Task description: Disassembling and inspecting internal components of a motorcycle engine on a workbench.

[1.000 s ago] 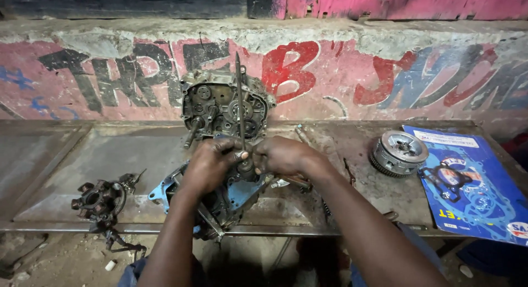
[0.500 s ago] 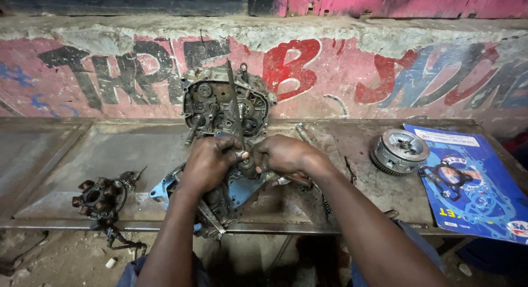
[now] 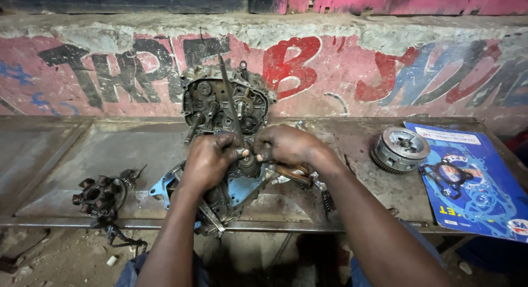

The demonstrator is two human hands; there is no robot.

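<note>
A greasy engine crankcase half (image 3: 223, 103) with gears and shafts stands on the metal bench (image 3: 110, 155) against the painted wall. In front of it lies another engine part with a blue gasket (image 3: 239, 189). My left hand (image 3: 209, 160) and my right hand (image 3: 286, 145) meet over this part, fingers closed around a small dark shaft piece (image 3: 248, 163) between them. A thin metal rod (image 3: 230, 100) rises from between my hands past the crankcase. What the fingertips pinch is partly hidden.
A round clutch drum (image 3: 400, 149) sits on the bench at right, beside a blue gasket-kit card (image 3: 473, 182). A dark stator with wires (image 3: 102, 196) lies at the left front edge. A wooden-handled tool (image 3: 294, 174) lies under my right wrist. Dirt floor below.
Both hands stayed together over the part, shifting slightly toward the crankcase. The upright rod tilted a little. Nothing else on the bench moved.
</note>
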